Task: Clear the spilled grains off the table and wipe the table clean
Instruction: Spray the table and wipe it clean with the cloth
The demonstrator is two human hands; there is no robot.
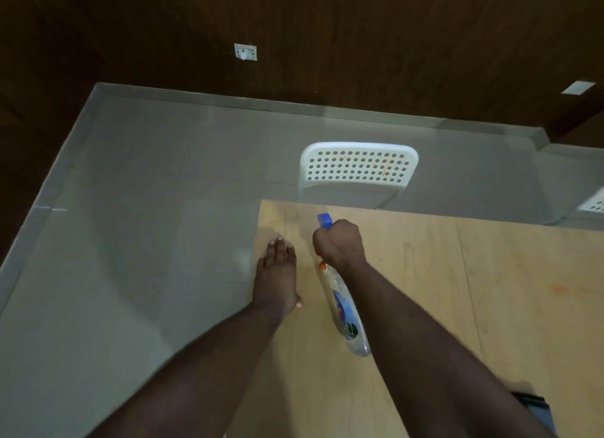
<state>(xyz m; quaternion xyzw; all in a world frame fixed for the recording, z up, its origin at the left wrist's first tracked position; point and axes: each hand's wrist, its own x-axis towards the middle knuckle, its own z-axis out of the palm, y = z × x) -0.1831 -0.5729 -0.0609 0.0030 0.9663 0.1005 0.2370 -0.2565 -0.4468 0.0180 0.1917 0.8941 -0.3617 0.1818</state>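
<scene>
A light wooden table (408, 274) fills the lower right of the head view. My right hand (340, 243) grips the neck of a clear spray bottle (343, 307) with a blue nozzle, held tilted over the table near its far left corner, nozzle pointing away from me. My left hand (277, 274) lies flat with straight fingers on the table by its left edge, just left of the bottle. No grains show on the visible tabletop. A faint orange stain (560, 289) marks the table at the right.
A white perforated chair (359, 166) stands beyond the table's far edge, and part of another (595, 204) shows at the right. Grey tiled floor (147, 241) spreads to the left. Dark wood walls stand behind. A dark object (532, 401) sits at the table's near right.
</scene>
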